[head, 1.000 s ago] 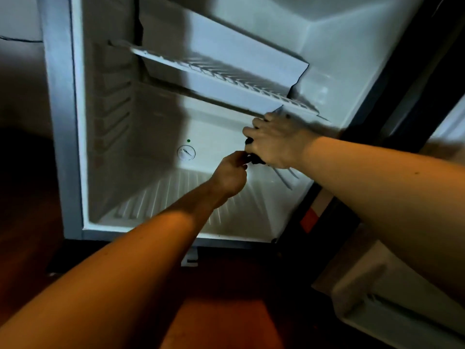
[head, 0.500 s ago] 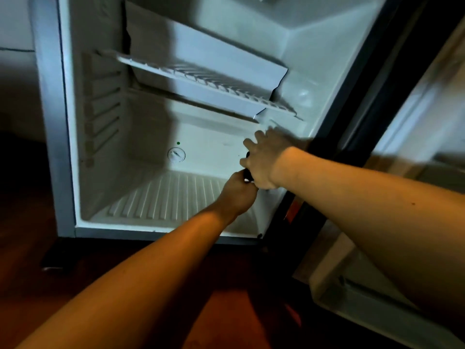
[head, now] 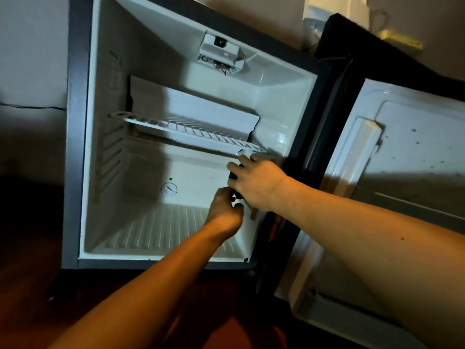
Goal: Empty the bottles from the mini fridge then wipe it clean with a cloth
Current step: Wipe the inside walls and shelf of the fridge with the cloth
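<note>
Head-camera view looks down into the open mini fridge (head: pixel 83 147), whose door (head: pixel 415 152) is swung out to the right. Both hands reach into the lower compartment at its right side, just under the right end of the white wire shelf (head: pixel 186 127). Right hand (head: pixel 256 183) lies higher, fingers curled over a dark object (head: pixel 236 197) that may be a cloth, though the dim light and the hands covering it leave that uncertain. Left hand (head: pixel 224 207) sits just below and to the left, its fingers bent and pinching the lower end of the same dark object. No bottles show on the shelf or on the ribbed fridge floor (head: pixel 156 227). A round dial (head: pixel 169 189) sits on the far back wall, left of the hands, and a light housing (head: pixel 221 55) hangs from the ceiling.
</note>
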`<state>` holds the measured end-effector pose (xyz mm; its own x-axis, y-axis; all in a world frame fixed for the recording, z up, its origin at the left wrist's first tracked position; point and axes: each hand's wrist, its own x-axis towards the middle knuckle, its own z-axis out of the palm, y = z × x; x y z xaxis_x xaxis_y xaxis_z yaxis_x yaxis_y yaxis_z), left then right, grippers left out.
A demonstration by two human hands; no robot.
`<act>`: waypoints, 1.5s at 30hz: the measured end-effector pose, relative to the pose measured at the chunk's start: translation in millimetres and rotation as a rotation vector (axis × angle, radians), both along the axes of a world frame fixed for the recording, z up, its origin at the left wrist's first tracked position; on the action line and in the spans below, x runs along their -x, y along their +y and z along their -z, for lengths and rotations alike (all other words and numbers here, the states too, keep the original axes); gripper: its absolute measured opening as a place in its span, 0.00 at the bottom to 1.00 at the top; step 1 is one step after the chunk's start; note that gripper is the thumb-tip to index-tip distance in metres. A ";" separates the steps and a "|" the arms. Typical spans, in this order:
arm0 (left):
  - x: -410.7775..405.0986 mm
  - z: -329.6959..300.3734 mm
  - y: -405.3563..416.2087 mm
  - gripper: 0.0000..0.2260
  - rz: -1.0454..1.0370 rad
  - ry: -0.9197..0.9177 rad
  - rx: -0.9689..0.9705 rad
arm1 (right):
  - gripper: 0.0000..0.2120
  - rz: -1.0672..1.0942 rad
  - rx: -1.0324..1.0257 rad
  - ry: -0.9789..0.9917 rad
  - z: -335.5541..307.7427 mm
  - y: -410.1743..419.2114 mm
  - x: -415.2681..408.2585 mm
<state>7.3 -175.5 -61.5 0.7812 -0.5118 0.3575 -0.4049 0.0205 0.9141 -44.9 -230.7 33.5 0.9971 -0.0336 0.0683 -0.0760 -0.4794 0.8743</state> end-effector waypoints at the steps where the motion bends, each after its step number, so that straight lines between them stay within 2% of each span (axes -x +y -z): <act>1: 2.4 -2.2 -1.5 0.13 0.041 -0.031 -0.025 | 0.17 0.033 0.020 -0.014 -1.1 -6.4 1.4; 4: 10.3 -2.1 -4.3 0.17 0.161 0.002 -0.068 | 0.18 0.094 0.069 -0.040 4.7 -14.8 6.0; 9: 10.5 6.1 4.2 0.23 0.185 0.042 -0.129 | 0.21 0.111 0.067 -0.008 9.6 -3.3 5.4; 13: 17.6 9.2 17.1 0.24 0.205 0.016 -0.177 | 0.19 0.157 -0.055 0.038 9.4 5.9 15.3; 16: 17.0 11.9 20.1 0.24 0.205 0.061 -0.134 | 0.18 0.134 -0.193 -0.003 5.1 8.6 19.8; 18: 12.3 11.5 20.7 0.19 0.156 0.084 -0.068 | 0.19 0.057 -0.236 -0.045 8.0 7.9 17.2; 21: 0.3 13.6 20.7 0.12 0.024 0.082 0.005 | 0.18 -0.069 -0.198 -0.056 24.1 5.8 2.7; 25: -23.2 29.8 14.9 0.13 -0.088 0.097 0.019 | 0.16 -0.108 -0.132 0.000 44.2 -4.1 -38.2; 29: -71.3 47.6 2.1 0.08 -0.226 0.177 0.026 | 0.08 -0.243 -0.001 -0.068 78.7 -22.5 -96.4; 30: -84.0 50.8 -0.9 0.08 -0.252 0.200 0.035 | 0.07 -0.292 0.004 -0.087 84.6 -26.8 -110.5; 33: -114.9 54.8 -10.2 0.17 -0.191 0.254 0.162 | 0.17 -0.398 0.017 -0.142 93.8 -43.1 -145.6; 35: -128.2 53.6 -17.5 0.24 -0.109 0.305 0.204 | 0.12 -0.413 0.070 -0.157 96.5 -58.7 -162.1; 36: -134.1 54.4 -21.9 0.24 -0.086 0.314 0.216 | 0.09 -0.407 0.072 -0.145 97.4 -67.9 -168.0; 40: -150.1 64.0 -37.7 0.13 -0.165 0.261 0.221 | 0.08 -0.319 0.052 -0.056 99.3 -83.9 -177.5; 45: -140.7 62.0 -52.1 0.08 -0.106 0.160 0.045 | 0.12 -0.187 0.125 0.039 93.1 -77.1 -165.6</act>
